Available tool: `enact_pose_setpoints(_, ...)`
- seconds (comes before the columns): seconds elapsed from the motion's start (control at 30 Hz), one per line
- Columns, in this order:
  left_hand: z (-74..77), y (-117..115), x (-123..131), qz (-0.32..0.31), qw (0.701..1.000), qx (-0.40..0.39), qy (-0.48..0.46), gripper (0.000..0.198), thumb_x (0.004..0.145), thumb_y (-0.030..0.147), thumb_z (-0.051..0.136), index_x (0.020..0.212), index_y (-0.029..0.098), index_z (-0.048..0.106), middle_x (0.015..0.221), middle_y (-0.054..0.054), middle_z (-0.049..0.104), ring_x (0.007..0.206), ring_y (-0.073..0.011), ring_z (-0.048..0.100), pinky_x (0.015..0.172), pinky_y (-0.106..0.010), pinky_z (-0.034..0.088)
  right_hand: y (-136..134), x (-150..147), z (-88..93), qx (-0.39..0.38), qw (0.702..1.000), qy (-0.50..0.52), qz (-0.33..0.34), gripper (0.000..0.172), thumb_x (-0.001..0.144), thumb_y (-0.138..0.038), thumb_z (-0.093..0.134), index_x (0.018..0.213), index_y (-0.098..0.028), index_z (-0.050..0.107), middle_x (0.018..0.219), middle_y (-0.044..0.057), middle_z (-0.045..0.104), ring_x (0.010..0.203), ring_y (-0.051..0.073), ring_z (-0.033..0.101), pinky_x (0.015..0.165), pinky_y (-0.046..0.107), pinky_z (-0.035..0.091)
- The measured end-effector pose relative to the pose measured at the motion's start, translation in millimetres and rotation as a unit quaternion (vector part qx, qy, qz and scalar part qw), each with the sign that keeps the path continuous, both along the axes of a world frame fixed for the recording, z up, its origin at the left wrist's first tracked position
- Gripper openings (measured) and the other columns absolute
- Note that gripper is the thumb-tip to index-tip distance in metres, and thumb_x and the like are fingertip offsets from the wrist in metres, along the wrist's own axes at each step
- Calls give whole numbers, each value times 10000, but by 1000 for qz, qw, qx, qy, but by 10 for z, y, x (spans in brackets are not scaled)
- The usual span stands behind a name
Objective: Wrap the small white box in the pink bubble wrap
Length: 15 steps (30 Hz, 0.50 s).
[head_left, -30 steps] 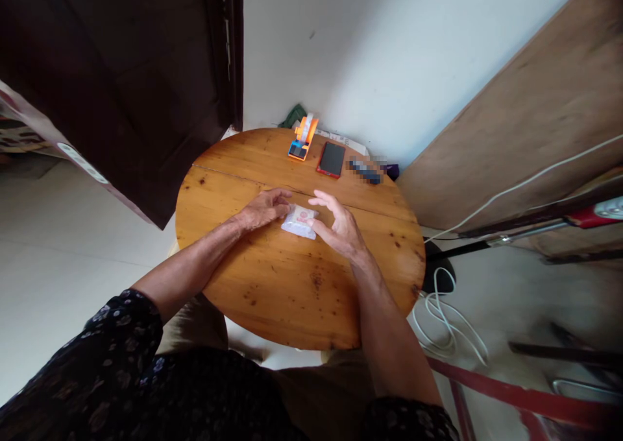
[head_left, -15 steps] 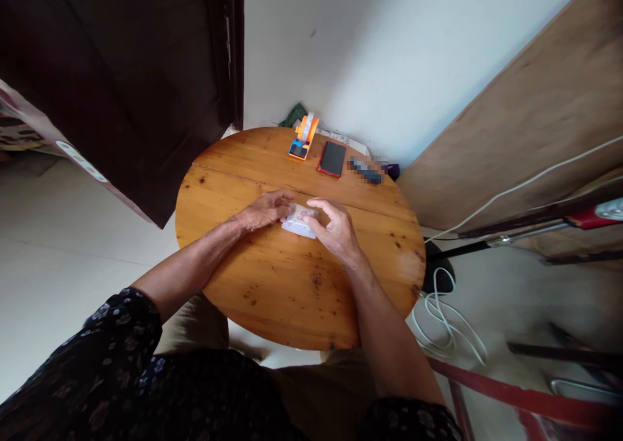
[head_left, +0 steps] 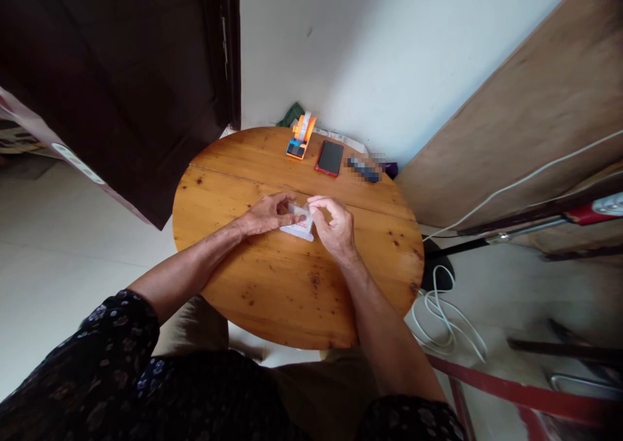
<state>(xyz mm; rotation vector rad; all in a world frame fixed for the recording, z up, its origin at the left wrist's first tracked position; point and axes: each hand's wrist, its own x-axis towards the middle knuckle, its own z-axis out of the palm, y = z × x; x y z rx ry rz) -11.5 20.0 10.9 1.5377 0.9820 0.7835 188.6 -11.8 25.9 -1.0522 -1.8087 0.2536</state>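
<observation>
A small white packet (head_left: 298,233), partly see-through with faint pinkish marks, lies on the round wooden table (head_left: 282,285). My left hand (head_left: 270,213) holds it from the left, with the thumb stretched across its top and the fingers curled at its far side. At its far right corner, my right hand (head_left: 335,226) pinches with thumb and forefinger, seemingly on the clear edge of the wrapper. Fingers hide part of the packet, so its contents are unclear.
At the table's far side stand an orange tape dispenser (head_left: 302,136), a red-edged phone-like device (head_left: 329,158) and a dark, pixelated object (head_left: 364,168). A white wall is behind, a dark door (head_left: 146,71) to the left, and a coiled white cable (head_left: 440,318) on the floor.
My right thumb and forefinger have closed together at the packet's far right corner. My left thumb has slid right across the packet. The view has shifted slightly.
</observation>
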Motion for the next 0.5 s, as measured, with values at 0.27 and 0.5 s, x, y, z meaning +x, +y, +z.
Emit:
enact_pose_setpoints(0.27,59,-78,33,-71,996,-26,-40,632,696,418,848,1219,160,602,960,-37,675,842,-157,612,789,-303,484,1,72,17,-5,998,57,-26,117,949,-306,575,893,-242,655,1040,57,776,1016,224,719,958,433,548)
enact_pose_setpoints(0.5,86,-127,42,-128,984,-51,-115,775,660,387,902,1308,167,539,1083,-76,674,959,-183,631,900,-341,477,53,139,38,-66,988,121,-76,184,951,-399,561,887,-252,652,1007,52,775,945,211,725,889,402,563)
